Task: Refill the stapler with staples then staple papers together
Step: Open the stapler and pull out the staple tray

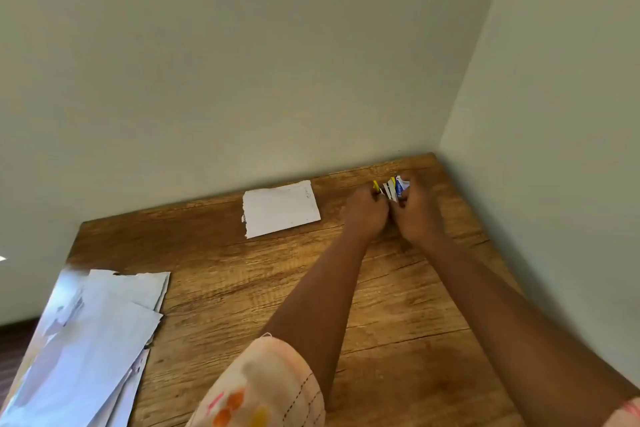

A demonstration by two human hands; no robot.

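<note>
— Where are our hands?

— Together at the table's far right corner, near the walls. Our left hand is curled shut, a yellow-tipped bit poking out above its knuckles.

— And the right?

— Our right hand is closed around a small blue, white and yellow staple box. We can't make out the stapler.

— The papers?

— One torn sheet lies just left of our hands; a loose paper stack sits at the near left edge.

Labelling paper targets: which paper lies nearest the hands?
The single torn-edged white sheet by the back wall; the loose paper pile sits at the table's near-left edge.
</note>
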